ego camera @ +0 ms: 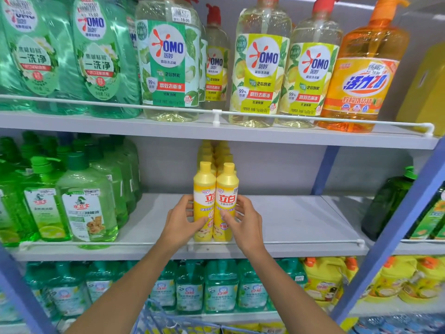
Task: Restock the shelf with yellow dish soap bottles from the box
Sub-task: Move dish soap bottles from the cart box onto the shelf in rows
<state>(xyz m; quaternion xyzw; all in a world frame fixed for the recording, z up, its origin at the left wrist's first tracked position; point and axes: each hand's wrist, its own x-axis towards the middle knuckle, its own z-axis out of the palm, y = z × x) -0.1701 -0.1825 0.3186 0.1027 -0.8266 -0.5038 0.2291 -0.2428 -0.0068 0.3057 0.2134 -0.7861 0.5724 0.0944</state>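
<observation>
Two yellow dish soap bottles stand side by side at the front of the middle shelf (pixel 289 220). My left hand (pixel 183 219) grips the left bottle (pixel 204 189) from its left side, thumb across the label. My right hand (pixel 243 219) grips the right bottle (pixel 227 189) from its right side. Both bottles are upright, touching each other, just behind the white front rail (pixel 301 242). More yellow bottles (pixel 214 153) are lined up in two rows behind them. The box is hidden from view.
Green pump bottles (pixel 79 201) fill the middle shelf's left part. A dark green bottle (pixel 390 203) stands at its right end. Large OMO bottles (pixel 262 63) line the upper shelf. Teal bottles (pixel 221 288) sit below. A blue wire basket (pixel 168 324) is under my arms.
</observation>
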